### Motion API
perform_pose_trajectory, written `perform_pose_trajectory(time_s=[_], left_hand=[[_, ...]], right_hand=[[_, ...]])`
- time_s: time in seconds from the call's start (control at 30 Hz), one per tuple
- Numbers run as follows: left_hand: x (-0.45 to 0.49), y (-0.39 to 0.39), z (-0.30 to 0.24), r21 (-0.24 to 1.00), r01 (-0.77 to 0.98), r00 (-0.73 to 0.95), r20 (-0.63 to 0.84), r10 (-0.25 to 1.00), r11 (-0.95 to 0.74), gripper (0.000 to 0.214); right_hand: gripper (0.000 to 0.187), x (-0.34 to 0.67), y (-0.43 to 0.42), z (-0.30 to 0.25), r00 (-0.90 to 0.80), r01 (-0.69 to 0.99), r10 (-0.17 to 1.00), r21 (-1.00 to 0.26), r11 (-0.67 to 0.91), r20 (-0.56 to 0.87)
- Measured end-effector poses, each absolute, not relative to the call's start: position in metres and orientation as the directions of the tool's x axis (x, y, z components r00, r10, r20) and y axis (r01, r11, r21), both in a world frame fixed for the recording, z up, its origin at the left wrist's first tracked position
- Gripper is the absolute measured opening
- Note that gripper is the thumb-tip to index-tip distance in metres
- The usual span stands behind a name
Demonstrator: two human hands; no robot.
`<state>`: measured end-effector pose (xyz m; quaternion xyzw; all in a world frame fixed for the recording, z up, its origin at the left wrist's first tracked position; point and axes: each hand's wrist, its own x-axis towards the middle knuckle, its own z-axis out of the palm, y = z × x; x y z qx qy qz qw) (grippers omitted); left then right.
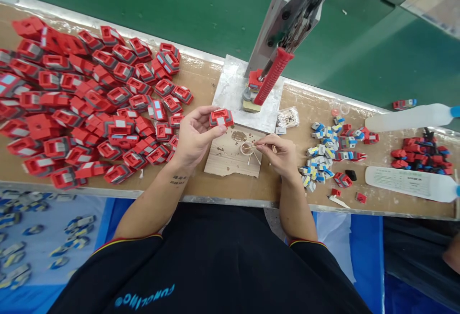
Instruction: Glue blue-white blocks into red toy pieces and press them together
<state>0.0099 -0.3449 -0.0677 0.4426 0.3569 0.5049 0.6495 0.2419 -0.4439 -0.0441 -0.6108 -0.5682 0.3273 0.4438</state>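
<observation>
My left hand (194, 134) grips a red-and-grey plastic toy part (221, 118) between thumb and fingers, its hollow side facing up. In my right hand (282, 155) a thin cotton swab (256, 146) is pinched. The swab's tip is over or in a small round dish (247, 152); contact is too small to tell. The dish sits on a stained piece of board (223, 158), where other swabs lie beside it. Behind both hands stands a toggle press with a red handle (273, 76) on a metal plate (230, 86), with a red part under it.
A big heap of similar red parts (118, 96) covers the left of the table. To the right are small white, blue and yellow parts (319, 156), a pack of swabs (288, 117), and two white bottles (409, 183). A blue bin (108, 227) stands below left. Another person sits at the lower right.
</observation>
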Motion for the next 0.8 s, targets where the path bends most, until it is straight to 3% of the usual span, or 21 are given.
perform_pose_trajectory(time_s=[0.23,0.57,0.8], left_hand=[[0.01,-0.346,-0.069,0.938,-0.333,0.24,-0.014,0.971,0.095,0.064],[0.014,-0.351,-0.064,0.942,-0.329,0.256,0.021,0.966,0.067,0.06],[0.015,-0.353,-0.063,0.945,-0.324,0.264,0.052,0.963,0.037,0.058]], right_hand=[[0.013,0.241,-0.443,-0.043,0.173,0.458,0.979,-0.889,0.013,0.104],[0.008,0.247,-0.445,-0.031,0.244,0.457,0.926,-0.876,0.151,0.287],[0.006,0.248,-0.441,-0.031,0.201,0.461,0.929,-0.867,0.19,0.311]])
